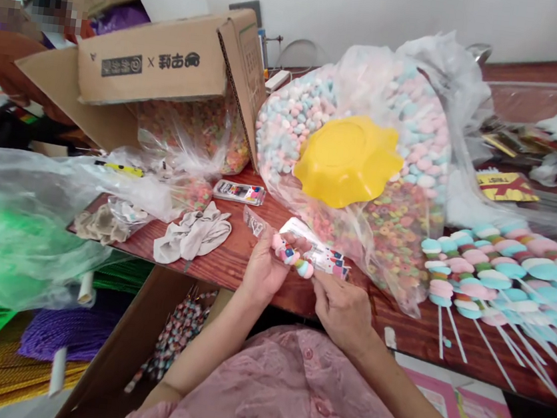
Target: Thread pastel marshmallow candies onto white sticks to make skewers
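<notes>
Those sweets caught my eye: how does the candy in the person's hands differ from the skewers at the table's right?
The held candy is a single row in the left hand; the skewers lie in a heap.
Blue and red patches, apparently on a wrapper, cover parts of the held candy; the skewers look unwrapped.
Both show pink and pale blue pieces.

Reddish-brown wooden table [227, 259]: crumpled cloth [195, 233], bulging plastic bag [402, 226], piled candy skewers [496, 273].
</notes>
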`<act>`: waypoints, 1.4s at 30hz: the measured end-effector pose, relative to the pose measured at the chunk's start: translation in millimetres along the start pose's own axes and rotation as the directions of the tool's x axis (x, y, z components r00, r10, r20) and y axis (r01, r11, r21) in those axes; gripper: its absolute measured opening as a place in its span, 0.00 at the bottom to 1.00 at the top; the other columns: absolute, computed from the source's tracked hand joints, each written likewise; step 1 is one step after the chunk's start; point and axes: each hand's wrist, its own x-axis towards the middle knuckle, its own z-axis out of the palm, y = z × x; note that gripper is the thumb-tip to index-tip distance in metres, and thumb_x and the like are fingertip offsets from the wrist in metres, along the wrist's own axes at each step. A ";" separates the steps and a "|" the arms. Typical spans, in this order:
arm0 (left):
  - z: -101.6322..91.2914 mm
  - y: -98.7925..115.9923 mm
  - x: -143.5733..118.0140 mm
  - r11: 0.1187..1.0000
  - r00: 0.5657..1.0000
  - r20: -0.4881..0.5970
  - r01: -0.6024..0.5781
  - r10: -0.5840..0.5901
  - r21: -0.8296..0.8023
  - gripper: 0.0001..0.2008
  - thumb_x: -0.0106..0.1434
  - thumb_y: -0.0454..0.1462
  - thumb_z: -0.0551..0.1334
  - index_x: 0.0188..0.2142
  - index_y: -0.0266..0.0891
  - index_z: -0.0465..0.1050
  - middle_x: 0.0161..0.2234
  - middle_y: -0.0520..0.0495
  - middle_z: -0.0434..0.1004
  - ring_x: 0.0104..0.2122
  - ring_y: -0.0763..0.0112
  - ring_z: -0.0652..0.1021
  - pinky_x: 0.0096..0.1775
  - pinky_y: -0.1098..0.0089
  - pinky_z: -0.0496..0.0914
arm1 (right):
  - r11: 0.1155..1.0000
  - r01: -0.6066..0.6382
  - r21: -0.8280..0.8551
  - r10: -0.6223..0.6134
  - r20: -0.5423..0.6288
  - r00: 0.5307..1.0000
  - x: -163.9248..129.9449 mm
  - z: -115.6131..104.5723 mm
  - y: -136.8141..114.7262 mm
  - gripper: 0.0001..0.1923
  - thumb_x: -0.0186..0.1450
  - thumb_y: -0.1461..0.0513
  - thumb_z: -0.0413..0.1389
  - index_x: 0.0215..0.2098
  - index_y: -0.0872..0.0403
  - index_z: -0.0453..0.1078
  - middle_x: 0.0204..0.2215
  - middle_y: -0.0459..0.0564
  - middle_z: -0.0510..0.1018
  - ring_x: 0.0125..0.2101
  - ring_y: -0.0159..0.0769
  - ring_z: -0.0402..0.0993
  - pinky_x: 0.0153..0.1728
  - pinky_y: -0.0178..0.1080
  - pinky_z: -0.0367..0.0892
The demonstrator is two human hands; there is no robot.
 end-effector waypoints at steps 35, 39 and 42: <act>2.6 -6.7 -13.4 0.988 0.991 0.117 -0.073 0.057 0.136 0.20 0.69 0.50 0.52 0.29 0.38 0.68 0.28 0.49 0.73 0.36 0.63 0.79 0.44 0.61 0.71 | 0.968 0.082 -0.237 -0.094 -0.040 0.995 -6.3 -1.2 5.3 0.12 0.68 0.66 0.50 0.37 0.55 0.77 0.22 0.49 0.76 0.23 0.32 0.68 0.27 0.36 0.56; -3.0 -10.9 -14.3 0.937 0.971 0.167 -0.212 0.170 0.276 0.17 0.66 0.50 0.57 0.30 0.39 0.69 0.27 0.51 0.73 0.34 0.67 0.78 0.44 0.64 0.71 | 0.997 -0.015 0.074 0.010 0.060 0.998 -6.8 -5.1 -3.1 0.13 0.68 0.65 0.49 0.34 0.54 0.76 0.22 0.48 0.76 0.23 0.31 0.67 0.27 0.35 0.57; -6.6 -9.0 -12.9 0.950 0.974 0.199 -0.163 0.111 0.266 0.18 0.64 0.52 0.60 0.31 0.39 0.69 0.26 0.51 0.72 0.34 0.66 0.78 0.45 0.63 0.71 | 0.863 -0.278 0.421 0.168 0.279 0.945 -2.1 -9.0 -10.2 0.15 0.69 0.59 0.49 0.27 0.53 0.71 0.19 0.43 0.71 0.20 0.29 0.63 0.24 0.34 0.56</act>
